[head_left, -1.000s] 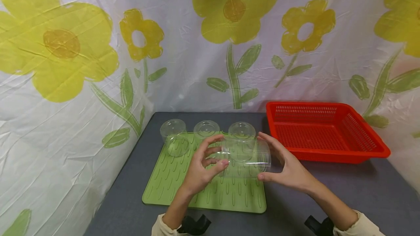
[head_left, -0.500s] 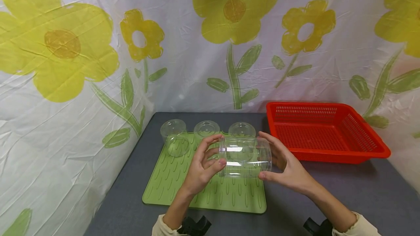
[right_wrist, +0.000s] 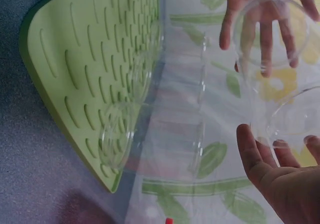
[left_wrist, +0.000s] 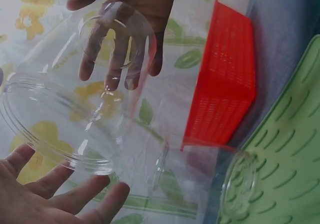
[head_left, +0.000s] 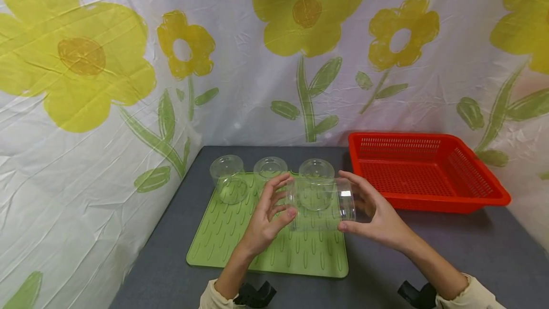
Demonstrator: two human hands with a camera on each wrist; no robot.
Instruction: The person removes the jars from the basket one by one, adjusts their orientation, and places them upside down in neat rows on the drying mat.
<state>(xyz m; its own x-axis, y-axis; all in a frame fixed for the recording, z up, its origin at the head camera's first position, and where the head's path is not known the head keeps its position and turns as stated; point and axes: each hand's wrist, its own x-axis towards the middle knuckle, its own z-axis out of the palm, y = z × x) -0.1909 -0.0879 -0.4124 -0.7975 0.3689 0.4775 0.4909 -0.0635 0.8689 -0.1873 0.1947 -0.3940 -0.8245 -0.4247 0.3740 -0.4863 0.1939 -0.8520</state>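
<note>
A clear plastic jar (head_left: pixel 319 216) lies sideways in the air above the green ridged mat (head_left: pixel 296 256). My left hand (head_left: pixel 265 225) holds its ringed mouth end, thumb in front and fingers behind. At the smooth base end, my right hand (head_left: pixel 379 225) holds it between thumb and fingers. The left wrist view shows the jar's ribbed rim (left_wrist: pixel 95 166) close to the left fingers; the right hand (left_wrist: pixel 132 13) shows through the clear wall. Three similar clear jars stand in a row at the mat's far side: a left one (head_left: pixel 227 168), a middle one (head_left: pixel 270 166) and a right one (head_left: pixel 316 168).
A red perforated basket (head_left: pixel 429 204) sits at the back right of the dark grey table (head_left: pixel 429 242). A white curtain with yellow flowers (head_left: pixel 240 108) hangs behind and along the left side. The right jar stands just behind the held one.
Highlights on the held jar brightened, then shifted toward its base end, as if it turned slightly. Both hands keep nearly the same place. The standing jars, mat and basket have not moved.
</note>
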